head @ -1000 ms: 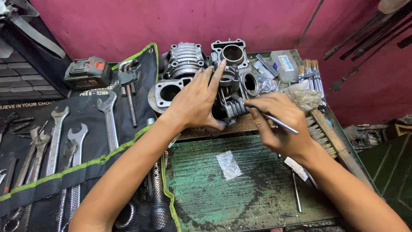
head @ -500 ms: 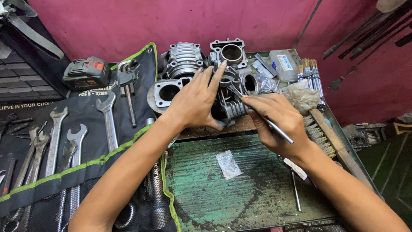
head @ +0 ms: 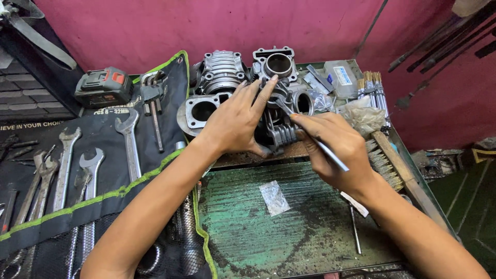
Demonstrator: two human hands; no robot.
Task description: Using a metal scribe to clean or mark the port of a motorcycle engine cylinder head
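Finned grey engine cylinder (head: pixel 281 132) sits at the back of the green, scuffed table (head: pixel 310 232), right at the edge of the raised rear ledge, and both hands are on it. Left hand (head: pixel 235 121) lies flat over its left side, fingers spread and stretched forward, one fingertip reaching the top of the casting. Right hand (head: pixel 336 147) comes in from the right with its fingers pinched around a thin metal tool (head: pixel 318 144), the tip aimed into the cylinder near the fins. Around it stand more engine parts: a ribbed cylinder head (head: pixel 222 72), a cylinder block with an open bore (head: pixel 279 64) and a flanged sleeve (head: pixel 199 111) to the left. A small clear plastic bag (head: pixel 274 198) lies on the table in front, well apart from the hands. A wooden-handled wire brush (head: pixel 387 160) rests just right of the right hand. To the left a black tool roll with green trim (head: pixel 103 170) holds a row of spanners (head: pixel 129 142), with a cordless tool battery (head: pixel 103 87) behind it
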